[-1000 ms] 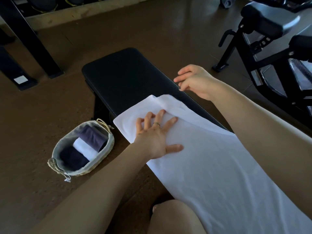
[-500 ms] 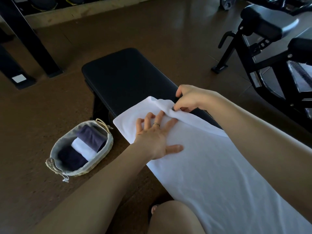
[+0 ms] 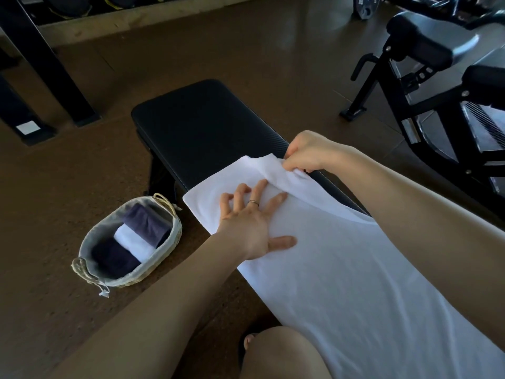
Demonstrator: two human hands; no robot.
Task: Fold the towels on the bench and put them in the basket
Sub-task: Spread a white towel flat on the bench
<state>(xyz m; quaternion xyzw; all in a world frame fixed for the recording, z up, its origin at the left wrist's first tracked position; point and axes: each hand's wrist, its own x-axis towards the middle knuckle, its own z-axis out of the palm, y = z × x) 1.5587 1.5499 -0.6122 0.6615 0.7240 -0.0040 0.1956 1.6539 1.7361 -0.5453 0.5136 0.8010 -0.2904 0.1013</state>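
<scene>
- Lying along the near part of the black bench (image 3: 207, 124), a long white towel (image 3: 341, 269) covers the pad from the near right up to about its middle, its left edge just past the bench side.
- A bare knee (image 3: 281, 354) shows at the near edge, just left of the towel.
- On the towel's far end, the left hand (image 3: 252, 220) lies flat with fingers spread and straight, pressing the cloth down; a ring (image 3: 253, 202) sits on one finger.
- Just beyond it to the right, the right hand (image 3: 308, 151) has its fingers curled, pinching the towel's far right corner, which is lifted and bunched.
- On the floor, left of the bench, stands an oval woven basket (image 3: 153, 272) holding three folded towels: dark (image 3: 112, 255), white (image 3: 134, 239), dark (image 3: 147, 222).
- Far right stands black gym equipment (image 3: 426, 86).
</scene>
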